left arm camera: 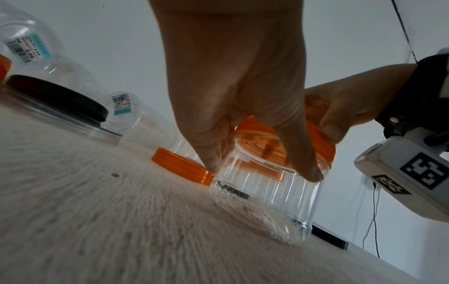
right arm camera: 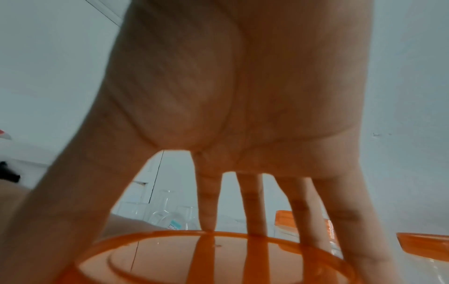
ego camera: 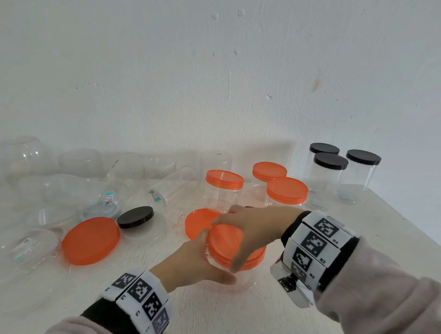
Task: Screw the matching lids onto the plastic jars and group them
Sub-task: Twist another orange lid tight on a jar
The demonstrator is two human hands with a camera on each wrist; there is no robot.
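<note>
Both hands are on one upright clear jar (ego camera: 235, 272) at the near middle of the desk (ego camera: 255, 320): the left hand (ego camera: 197, 264) grasps its wall from the left, the right hand (ego camera: 251, 229) grips the orange lid (ego camera: 224, 241) from above, along the vertical axis.

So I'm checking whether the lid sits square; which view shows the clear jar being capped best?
Left wrist: the clear jar shows wall to base. Head view hides most behind the left hand and right hand; right wrist shows only the orange lid.
</note>
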